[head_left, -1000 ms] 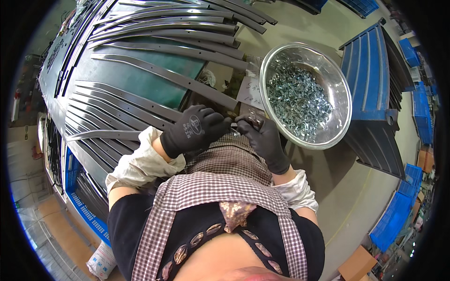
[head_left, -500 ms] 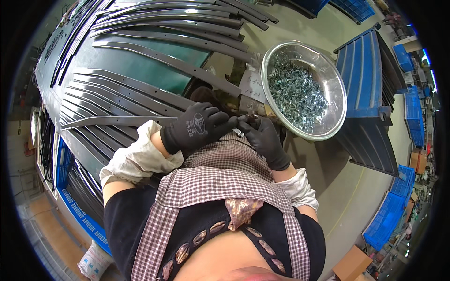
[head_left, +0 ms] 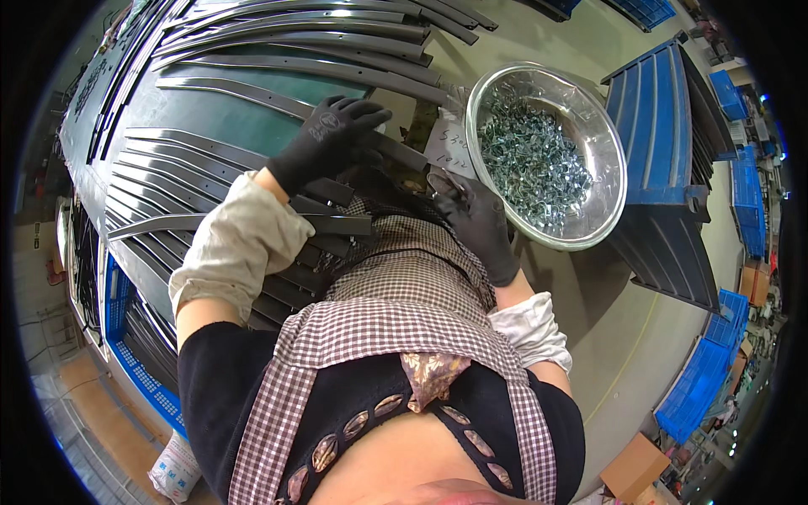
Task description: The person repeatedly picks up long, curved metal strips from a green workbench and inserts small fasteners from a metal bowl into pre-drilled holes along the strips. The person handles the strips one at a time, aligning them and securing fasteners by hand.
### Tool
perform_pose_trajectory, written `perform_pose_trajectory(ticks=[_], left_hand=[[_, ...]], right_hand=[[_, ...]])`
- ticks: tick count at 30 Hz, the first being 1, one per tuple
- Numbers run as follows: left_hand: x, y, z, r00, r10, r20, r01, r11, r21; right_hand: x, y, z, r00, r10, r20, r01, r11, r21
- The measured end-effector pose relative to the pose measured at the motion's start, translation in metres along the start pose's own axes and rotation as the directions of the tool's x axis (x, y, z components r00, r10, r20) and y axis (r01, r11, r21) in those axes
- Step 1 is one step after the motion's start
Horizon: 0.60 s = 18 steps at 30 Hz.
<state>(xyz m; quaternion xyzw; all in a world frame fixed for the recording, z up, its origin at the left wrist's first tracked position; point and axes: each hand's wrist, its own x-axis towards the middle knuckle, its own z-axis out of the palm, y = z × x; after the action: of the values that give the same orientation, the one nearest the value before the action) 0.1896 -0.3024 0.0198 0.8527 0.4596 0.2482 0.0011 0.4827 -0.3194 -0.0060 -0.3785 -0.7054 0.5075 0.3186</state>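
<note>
My left hand [head_left: 328, 141], in a black glove, is over a long dark metal strip [head_left: 400, 151] that lies apart from the others. Its fingers are stretched out with the thumb apart, and the strip passes beneath the hand; whether they touch is hard to see. My right hand [head_left: 478, 223], also black-gloved, is curled at my lap around small metal clips, partly hidden by the fingers. Beside it stands a clear round basin [head_left: 619, 172] with a heap of small shiny metal clips [head_left: 530, 164]. More dark strips [head_left: 168, 160] lie in a row on the near side of the table.
Further strips [head_left: 295, 38] are stacked across the far part of the green-topped table [head_left: 244, 118]. A paper with handwriting [head_left: 446, 143] lies by the basin. At the right stands a large blue crate [head_left: 648, 126]; a blue basket [head_left: 151, 379] holding dark strips sits at the left.
My left hand has left my right hand and moved up and left to the lone strip, its fingers spreading. My right hand stays near the basin, fingers still curled.
</note>
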Motion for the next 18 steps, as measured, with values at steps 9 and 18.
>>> perform_pose_trajectory(ticks=[9,18], left_hand=[[-0.013,-0.002,0.012,0.962,-0.064,0.265,0.11,0.981,-0.162],[-0.013,-0.002,0.011,0.983,-0.064,0.174,0.106,0.965,-0.239]], right_hand=[[0.019,0.039,0.011,0.972,-0.237,0.0,0.23,0.943,-0.243],[0.003,0.022,-0.007,0.998,-0.07,0.005,0.065,0.897,-0.438]])
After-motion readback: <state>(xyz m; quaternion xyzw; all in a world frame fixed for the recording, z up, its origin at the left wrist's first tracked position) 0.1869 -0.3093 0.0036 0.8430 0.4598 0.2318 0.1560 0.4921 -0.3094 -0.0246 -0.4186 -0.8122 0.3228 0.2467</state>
